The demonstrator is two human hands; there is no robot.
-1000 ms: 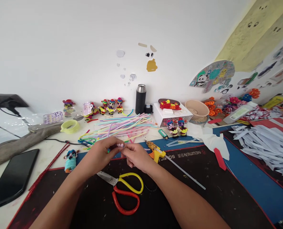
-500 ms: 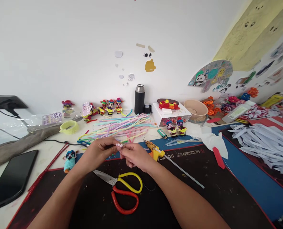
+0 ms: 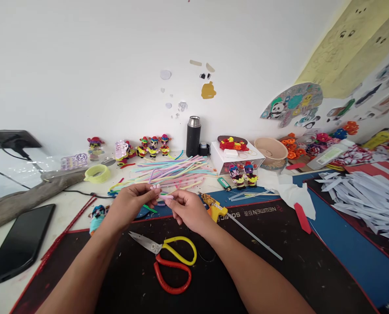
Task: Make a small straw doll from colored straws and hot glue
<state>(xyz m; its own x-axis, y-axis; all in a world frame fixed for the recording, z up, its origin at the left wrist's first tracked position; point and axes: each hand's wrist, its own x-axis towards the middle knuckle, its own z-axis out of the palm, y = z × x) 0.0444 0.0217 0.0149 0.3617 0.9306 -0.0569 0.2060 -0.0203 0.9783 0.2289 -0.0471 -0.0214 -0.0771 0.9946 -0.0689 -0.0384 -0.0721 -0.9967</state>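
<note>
Between my two hands is a short pale pink pipe cleaner (image 3: pixel 166 197), bent into small bumps at its left end. My left hand (image 3: pixel 133 203) pinches the bumpy end between thumb and forefinger. At the other end, my right hand (image 3: pixel 187 209) grips the straight tail with thumb and fingertips. Scissors (image 3: pixel 158 248) with one yellow and one red handle lie on the black mat (image 3: pixel 240 270) below my hands. A yellow glue gun (image 3: pixel 215 207) with a long glue stick rests just right of my right hand. Pastel pipe cleaners (image 3: pixel 171 170) lie heaped behind both hands.
A turquoise figure (image 3: pixel 97 218) sits beside my left forearm, and a phone (image 3: pixel 19 244) lies farther left. Several small figures (image 3: pixel 153 146) and a black thermos (image 3: pixel 193 137) stand along the wall. A white box (image 3: pixel 236 157), a beige bowl (image 3: pixel 270 149) and white paper strips (image 3: pixel 364 200) are to the right.
My hands have drawn slightly apart, showing the pink pipe cleaner's straight tail between them. The bumpy end has shifted up and left with my left hand. The view has moved slightly.
</note>
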